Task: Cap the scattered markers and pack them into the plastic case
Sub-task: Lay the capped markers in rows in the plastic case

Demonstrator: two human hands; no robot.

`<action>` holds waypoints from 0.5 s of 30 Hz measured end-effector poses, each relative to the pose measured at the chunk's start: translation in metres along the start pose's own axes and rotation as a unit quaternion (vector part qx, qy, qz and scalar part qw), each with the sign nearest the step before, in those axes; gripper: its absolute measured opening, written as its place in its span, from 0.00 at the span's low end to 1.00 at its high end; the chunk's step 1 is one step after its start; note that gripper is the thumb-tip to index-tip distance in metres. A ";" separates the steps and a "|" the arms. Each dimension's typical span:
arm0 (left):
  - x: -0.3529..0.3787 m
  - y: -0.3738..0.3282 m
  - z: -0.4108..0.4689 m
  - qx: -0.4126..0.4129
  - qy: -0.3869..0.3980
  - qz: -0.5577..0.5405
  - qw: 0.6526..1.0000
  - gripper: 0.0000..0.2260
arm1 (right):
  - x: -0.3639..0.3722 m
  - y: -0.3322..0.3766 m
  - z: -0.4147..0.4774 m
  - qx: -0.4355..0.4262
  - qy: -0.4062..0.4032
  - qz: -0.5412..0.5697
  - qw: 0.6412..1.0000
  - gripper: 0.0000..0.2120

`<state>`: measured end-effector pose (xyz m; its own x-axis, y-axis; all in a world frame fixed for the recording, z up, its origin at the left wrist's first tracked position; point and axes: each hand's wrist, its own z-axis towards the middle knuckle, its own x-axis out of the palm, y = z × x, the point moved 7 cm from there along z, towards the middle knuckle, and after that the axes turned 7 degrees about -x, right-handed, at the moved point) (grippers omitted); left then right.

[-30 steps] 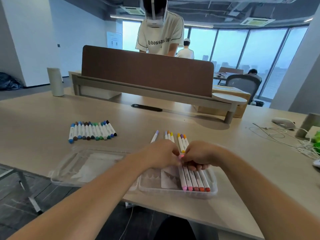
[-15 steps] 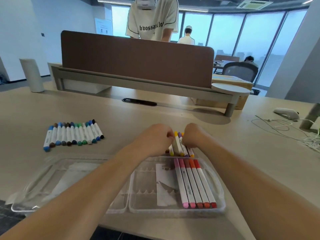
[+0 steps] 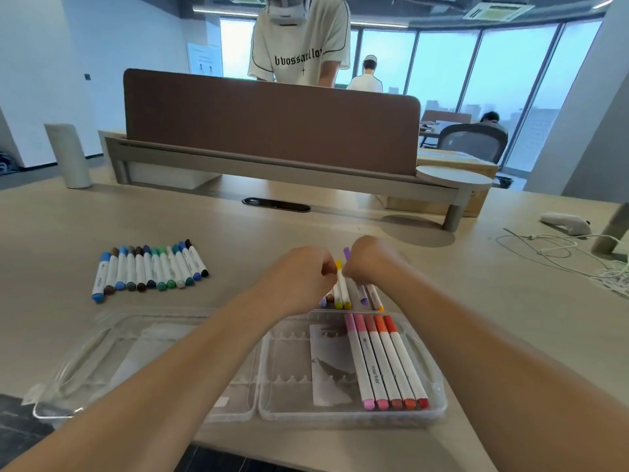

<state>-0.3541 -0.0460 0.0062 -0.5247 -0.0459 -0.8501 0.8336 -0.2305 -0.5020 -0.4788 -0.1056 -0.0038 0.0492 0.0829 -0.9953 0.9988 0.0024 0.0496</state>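
Observation:
A clear plastic case (image 3: 437,383) lies open near the table's front edge. Several capped markers, pink through red (image 3: 391,362), lie side by side in its right half. Just beyond the case, both my hands rest over a small group of loose markers. My left hand (image 3: 299,277) pinches a yellow marker (image 3: 341,281) near its top. My right hand (image 3: 369,260) is closed around a purple marker (image 3: 347,253) whose tip sticks out above the fist. An orange marker (image 3: 376,299) lies beside them. Some of the group is hidden under my hands.
A row of several blue, green and dark capped markers (image 3: 149,270) lies at the left. The case's open lid half (image 3: 102,362) reaches the front-left table edge. A brown divider (image 3: 272,120) stands behind, a person beyond it. White cables (image 3: 561,250) lie at the right.
My hands left the case, where they had set a pink marker, and moved forward onto the loose markers beyond it. The case now holds one more marker.

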 end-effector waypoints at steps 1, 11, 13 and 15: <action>0.000 0.000 -0.004 -0.005 0.003 0.006 1.000 0.09 | -0.004 0.001 -0.008 -0.012 0.010 0.011 1.000 0.09; 0.019 0.001 -0.060 -0.007 0.084 0.033 0.996 0.14 | 0.002 0.012 -0.116 -0.057 0.150 0.167 0.973 0.16; 0.016 -0.004 -0.071 -0.014 0.068 0.053 0.996 0.15 | 0.009 0.012 -0.125 -0.061 0.151 0.174 0.971 0.16; 0.016 -0.009 -0.075 0.002 0.058 0.051 0.997 0.15 | 0.016 0.013 -0.133 -0.059 0.163 0.183 0.968 0.16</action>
<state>-0.3569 0.0286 -0.0149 -0.4134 0.0427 -0.9096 0.8810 -0.2338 -0.4114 -0.4656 0.0283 -0.0077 0.3752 0.4105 -0.8311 0.9063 0.0256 0.4218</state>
